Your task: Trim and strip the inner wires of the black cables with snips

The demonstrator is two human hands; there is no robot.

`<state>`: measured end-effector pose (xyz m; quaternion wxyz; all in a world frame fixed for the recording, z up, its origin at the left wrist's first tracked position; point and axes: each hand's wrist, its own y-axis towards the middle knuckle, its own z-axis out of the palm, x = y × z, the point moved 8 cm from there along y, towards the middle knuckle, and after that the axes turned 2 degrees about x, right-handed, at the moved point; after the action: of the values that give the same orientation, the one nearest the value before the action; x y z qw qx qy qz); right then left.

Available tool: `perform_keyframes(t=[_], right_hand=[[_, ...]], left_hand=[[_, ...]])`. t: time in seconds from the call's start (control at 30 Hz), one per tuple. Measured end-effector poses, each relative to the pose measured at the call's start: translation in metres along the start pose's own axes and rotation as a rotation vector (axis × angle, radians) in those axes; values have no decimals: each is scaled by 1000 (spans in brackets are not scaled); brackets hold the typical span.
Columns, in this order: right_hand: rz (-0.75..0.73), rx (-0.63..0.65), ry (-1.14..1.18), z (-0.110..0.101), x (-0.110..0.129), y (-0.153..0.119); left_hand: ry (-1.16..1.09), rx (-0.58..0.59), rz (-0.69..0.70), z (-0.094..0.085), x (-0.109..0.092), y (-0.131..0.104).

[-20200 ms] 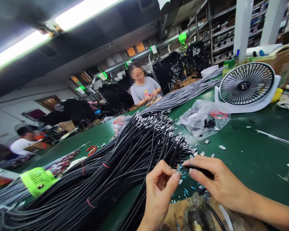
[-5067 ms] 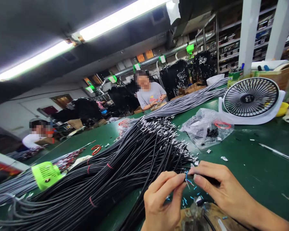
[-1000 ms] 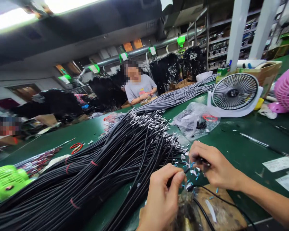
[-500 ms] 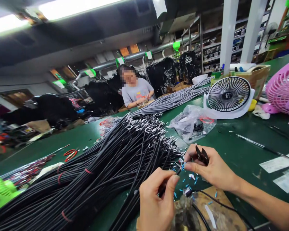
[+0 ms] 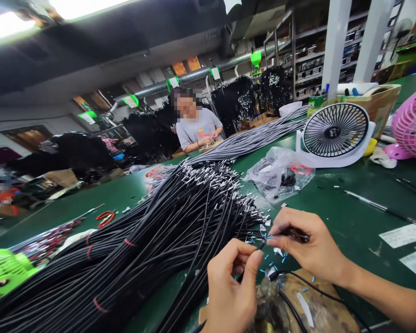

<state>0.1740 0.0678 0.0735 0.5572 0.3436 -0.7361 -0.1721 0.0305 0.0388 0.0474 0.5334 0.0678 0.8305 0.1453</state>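
Observation:
My left hand [image 5: 233,282] pinches a black cable [image 5: 260,244] near its end, between thumb and forefinger. At the cable's tip, the thumb and forefinger of my right hand [image 5: 303,243] are pressed together on thin wires, of which a blue one shows. Dark cutters [image 5: 300,235] rest inside my right palm, mostly covered by the fingers. Left of my hands lies a large bundle of black cables [image 5: 152,231] with pale stripped ends. Small blue bits [image 5: 283,260] are scattered below my fingers, beside a brown pad [image 5: 324,305].
A white fan [image 5: 336,132] and a pink fan [image 5: 414,122] stand at the right, a green fan [image 5: 7,275] at the left. A plastic bag [image 5: 277,173], a pen [image 5: 367,202] and red-handled scissors [image 5: 105,218] lie on the table. A person [image 5: 197,122] sits opposite.
My right fingers have closed further over the cutters, whose blades no longer stick up. Both hands stay together at the cable end. The view has shifted slightly.

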Motion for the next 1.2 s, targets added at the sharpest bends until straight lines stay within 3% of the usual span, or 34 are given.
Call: perform_keyframes(t=[0.2, 0.33, 0.43, 0.5, 0.57, 0.63, 0.7, 0.77, 0.83, 0.9, 0.97, 1.03, 1.13, 1.2], right_hand=[[-47, -149, -36, -2, 1, -7], [17, -63, -2, 3, 0, -3], [260, 49, 259, 14, -17, -3], [467, 146, 536, 30, -30, -8], [543, 237, 686, 40, -33, -10], [453, 227, 576, 35, -34, -4], [299, 97, 324, 18, -31, 4], [239, -26, 200, 7, -31, 5], [325, -23, 361, 15, -38, 0], [486, 101, 674, 37, -45, -9], [555, 254, 846, 53, -42, -15], [454, 286, 695, 47, -38, -9], [239, 133, 230, 19, -33, 5], [210, 68, 120, 11, -34, 10]], left_hand=[[-368, 99, -227, 20, 13, -7], [-124, 14, -47, 5, 4, -1], [39, 32, 104, -2, -2, 7], [50, 78, 124, -2, 1, 12], [49, 103, 123, 0, 3, 15], [80, 114, 121, 5, 2, 13], [154, 112, 136, 9, -1, 9], [220, 85, 170, 10, -6, 7], [229, 48, 185, 7, -6, 9], [174, 38, 179, 2, -3, 14], [102, 60, 181, 0, -1, 18], [52, 71, 170, -2, 0, 17], [37, 56, 111, -1, 0, 11], [15, 65, 54, 2, 1, 8]])
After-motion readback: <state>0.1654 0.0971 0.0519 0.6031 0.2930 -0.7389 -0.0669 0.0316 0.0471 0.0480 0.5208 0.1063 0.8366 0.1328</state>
